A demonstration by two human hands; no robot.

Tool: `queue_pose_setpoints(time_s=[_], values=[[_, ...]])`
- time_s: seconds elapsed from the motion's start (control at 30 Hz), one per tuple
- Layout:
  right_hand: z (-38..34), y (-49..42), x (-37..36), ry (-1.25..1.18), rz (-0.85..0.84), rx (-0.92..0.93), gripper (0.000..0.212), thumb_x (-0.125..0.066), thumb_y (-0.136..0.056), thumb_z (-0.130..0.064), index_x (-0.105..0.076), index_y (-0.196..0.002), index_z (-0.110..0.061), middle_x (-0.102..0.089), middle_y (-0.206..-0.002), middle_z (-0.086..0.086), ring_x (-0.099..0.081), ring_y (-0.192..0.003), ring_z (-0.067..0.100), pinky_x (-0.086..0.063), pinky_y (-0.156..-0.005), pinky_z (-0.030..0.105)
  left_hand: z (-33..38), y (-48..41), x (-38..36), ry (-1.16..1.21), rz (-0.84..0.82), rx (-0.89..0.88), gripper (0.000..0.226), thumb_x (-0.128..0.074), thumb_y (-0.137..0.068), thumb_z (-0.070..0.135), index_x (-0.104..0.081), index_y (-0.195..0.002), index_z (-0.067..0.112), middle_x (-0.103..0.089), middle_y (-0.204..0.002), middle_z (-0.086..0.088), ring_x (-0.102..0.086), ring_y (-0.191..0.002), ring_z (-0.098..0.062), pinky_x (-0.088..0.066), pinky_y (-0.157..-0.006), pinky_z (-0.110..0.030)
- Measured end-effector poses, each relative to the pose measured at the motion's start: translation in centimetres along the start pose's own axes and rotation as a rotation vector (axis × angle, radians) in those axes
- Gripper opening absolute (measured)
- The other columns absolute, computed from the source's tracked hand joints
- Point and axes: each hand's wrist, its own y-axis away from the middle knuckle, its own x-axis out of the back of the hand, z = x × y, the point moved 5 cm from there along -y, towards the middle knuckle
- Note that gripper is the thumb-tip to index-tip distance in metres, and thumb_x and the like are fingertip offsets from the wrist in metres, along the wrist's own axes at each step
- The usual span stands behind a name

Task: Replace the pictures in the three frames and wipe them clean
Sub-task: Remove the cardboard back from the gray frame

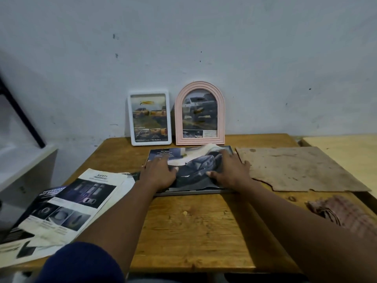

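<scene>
A pale grey-white painted wall [204,37] fills the upper half of the view, its plaster flecked with small dark specks and faint scuffs, grubbier low down near the furniture. Against it stands a brown wooden table [193,227] with a worn, knotted top and a rounded front edge. Just beside it on the right lies a paler, cream-coloured wooden tabletop [342,146] (only one corner shows). On the left sits a white boxy unit [24,160], blurred, and above it a thin black bar [22,113] slants across the wall. The light is dim and even, with soft shadows
</scene>
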Motion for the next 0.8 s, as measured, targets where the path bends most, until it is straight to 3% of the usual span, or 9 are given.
queue_pose_setpoints(time_s=[0.1,0.2,0.33,0.43,0.57,0.63,0.7,0.77,0.8], values=[[-0.9,0.4,1.3,-0.083,0.125,0.026,0.063,-0.069,-0.090,-0.033,-0.035,-0.142,-0.029,-0.059,-0.135,0.002,-0.051,-0.128,0.028,-0.032,-0.105,0.054,0.2,0.1,0.2,0.021,-0.008,-0.001,0.061,-0.055,-0.095,0.051,-0.041,-0.150,0.028,-0.050,-0.151,-0.006,-0.047,-0.136,-0.032,-0.040,-0.110,-0.055],[-1.4,0.6,2.9,-0.197,0.186,0.079,0.063,-0.067,-0.092,-0.017,-0.035,-0.145,-0.028,-0.060,-0.135,0.006,-0.059,-0.119,0.031,-0.050,-0.094,0.049,0.4,0.4,0.9,0.047,-0.002,-0.003,0.061,-0.055,-0.094,0.050,-0.041,-0.150,0.028,-0.049,-0.151,-0.006,-0.048,-0.135,-0.033,-0.041,-0.108,-0.055],[-1.4,0.9,5.9,-0.444,0.226,0.089,0.049,-0.067,-0.092,-0.013,-0.048,-0.135,-0.028,-0.059,-0.134,0.001,-0.060,-0.115,0.023,-0.056,-0.089,0.041,-0.1,0.5,1.6,0.175,0.008,-0.019,0.058,-0.057,-0.088,0.054,-0.047,-0.139,0.029,-0.053,-0.142,-0.005,-0.052,-0.128,-0.034,-0.047,-0.102,-0.057],[-1.2,2.1,9.0,-0.637,0.273,0.041,0.041,-0.066,-0.093,-0.014,-0.054,-0.130,-0.026,-0.059,-0.121,-0.004,-0.057,-0.103,0.014,-0.055,-0.079,0.032,1.0,2.0,3.1,0.309,0.062,-0.069,0.055,-0.062,-0.095,0.044,-0.046,-0.144,0.025,-0.048,-0.146,-0.006,-0.047,-0.133,-0.031,-0.045,-0.108,-0.054],[-0.1,4.0,11.3,-0.908,0.165,-0.076,0.033,-0.068,-0.093,-0.011,-0.060,-0.122,-0.023,-0.065,-0.114,0.007,-0.066,-0.097,0.028,-0.062,-0.077,0.045,2.7,4.0,5.8,0.414,0.147,-0.072,0.069,-0.062,-0.098,0.045,-0.035,-0.156,0.020,-0.032,-0.163,-0.007,-0.032,-0.148,-0.029,-0.034,-0.116,-0.048],[0.5,5.9,11.8,-1.012,0.112,-0.133,0.033,-0.071,-0.090,-0.007,-0.063,-0.121,-0.017,-0.066,-0.113,0.015,-0.068,-0.093,0.030,-0.062,-0.074,0.043,3.3,5.7,7.0,0.448,0.135,-0.086,0.071,-0.067,-0.094,0.048,-0.040,-0.154,0.022,-0.040,-0.159,-0.005,-0.043,-0.139,-0.027,-0.044,-0.109,-0.046],[1.0,8.2,11.9,-1.060,0.069,-0.166,0.033,-0.073,-0.088,-0.005,-0.065,-0.120,-0.011,-0.068,-0.108,0.018,-0.069,-0.085,0.028,-0.062,-0.070,0.039,3.8,7.6,7.6,0.458,0.082,-0.118,0.068,-0.071,-0.090,0.048,-0.047,-0.148,0.022,-0.051,-0.150,-0.004,-0.053,-0.118,-0.019,-0.052,-0.089,-0.036],[1.6,10.8,11.2,-1.062,0.022,-0.201,0.032,-0.073,-0.088,-0.006,-0.065,-0.118,-0.007,-0.070,-0.103,0.020,-0.069,-0.079,0.028,-0.062,-0.065,0.038,4.2,9.6,7.3,0.395,0.008,-0.173,0.064,-0.073,-0.089,0.048,-0.053,-0.144,0.022,-0.056,-0.140,-0.002,-0.051,-0.107,-0.013,-0.044,-0.071,-0.025],[2.0,12.0,10.6,-1.041,-0.014,-0.222,0.030,-0.073,-0.089,-0.008,-0.065,-0.117,-0.007,-0.070,-0.102,0.021,-0.069,-0.078,0.029,-0.061,-0.061,0.037,4.3,10.4,6.8,0.368,-0.030,-0.196,0.062,-0.074,-0.087,0.049,-0.056,-0.141,0.024,-0.057,-0.136,-0.001,-0.051,-0.107,-0.013,-0.042,-0.069,-0.024]])
